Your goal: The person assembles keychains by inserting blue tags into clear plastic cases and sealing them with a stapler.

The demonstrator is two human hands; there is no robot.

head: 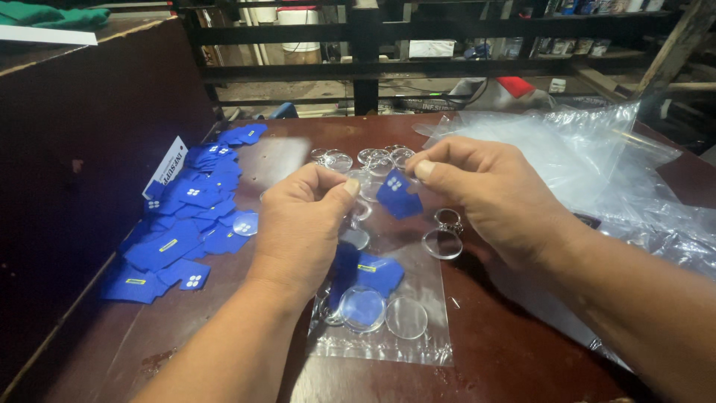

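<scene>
My right hand (488, 194) pinches a small blue shirt-shaped piece (397, 195) by its top edge over the table's middle. Close beside it, my left hand (302, 224) has its fingers curled and its thumb tip almost touching that piece; a clear keyring part hangs just under the fingers, and whether the hand grips it cannot be told. Below my hands lies a small clear plastic bag (418, 336) with clear round discs (406, 317) and another blue piece (373, 270) on it. A clear disc with a metal ring (442, 240) lies under my right hand.
A heap of blue shirt-shaped pieces (186, 224) covers the left of the brown table (514, 358), with a white card (165, 166) at its edge. More clear discs (373, 158) lie at the back. Crumpled clear plastic sheeting (597, 164) fills the right. A dark board wall (74, 149) stands left.
</scene>
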